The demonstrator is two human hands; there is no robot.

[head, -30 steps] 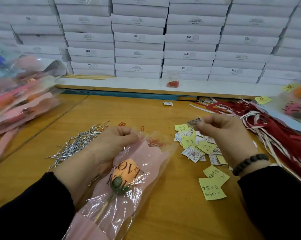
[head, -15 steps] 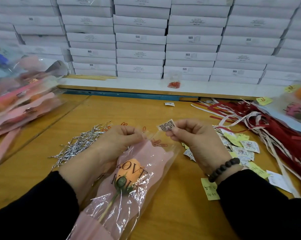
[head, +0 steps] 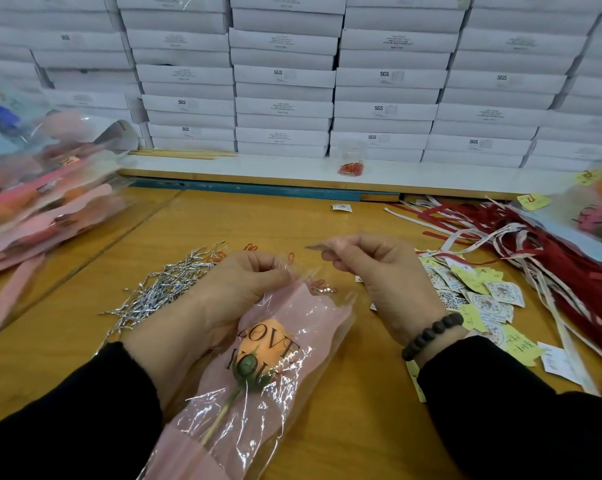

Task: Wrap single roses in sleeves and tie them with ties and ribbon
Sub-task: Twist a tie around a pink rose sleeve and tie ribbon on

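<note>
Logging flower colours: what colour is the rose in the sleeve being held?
Orange rose on a green stem, seen in the head view.

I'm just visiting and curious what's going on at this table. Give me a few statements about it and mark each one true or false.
1. The left hand holds the top edge of the pink sleeve. True.
2. The rose inside the sleeve is blue. False: its bloom is orange.
3. The right hand pinches a small card above the sleeve's opening. True.
4. The silver twist ties lie right of the sleeve. False: they lie to its left.
5. The red and white ribbons lie at the right of the table. True.
</note>
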